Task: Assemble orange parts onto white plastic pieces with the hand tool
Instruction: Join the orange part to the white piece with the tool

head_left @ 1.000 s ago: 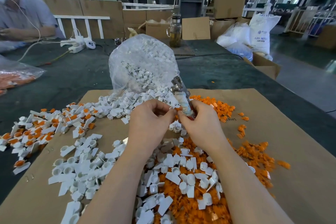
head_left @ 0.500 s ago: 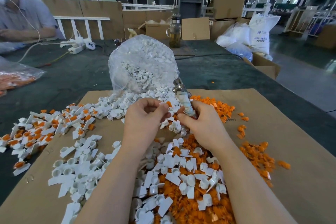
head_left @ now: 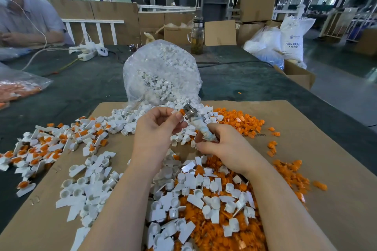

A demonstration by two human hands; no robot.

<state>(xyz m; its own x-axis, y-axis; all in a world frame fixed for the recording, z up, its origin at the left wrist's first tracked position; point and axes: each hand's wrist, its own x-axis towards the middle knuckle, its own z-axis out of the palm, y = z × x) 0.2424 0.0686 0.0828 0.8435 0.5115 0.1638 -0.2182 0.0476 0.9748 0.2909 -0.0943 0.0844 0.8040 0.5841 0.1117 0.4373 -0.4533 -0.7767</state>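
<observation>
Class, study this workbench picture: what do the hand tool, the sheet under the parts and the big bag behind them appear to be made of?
Hand tool: dull grey metal head with glints; handle seemingly wrapped in pale tape or cloth, unclear which.
Sheet: brown corrugated cardboard, matte, with a crease.
Bag: thin clear plastic film, glossy and wrinkled; white pieces show through.

At your twelve o'clock the clear bag (head_left: 161, 75) of white pieces blocks a straight reach. Loose white pieces (head_left: 89, 187) crowd seven o'clock, orange parts (head_left: 240, 121) one o'clock. You have bare cardboard (head_left: 326, 149) at three o'clock (only a few strays there) and open green tabletop (head_left: 85, 87) at ten.
</observation>
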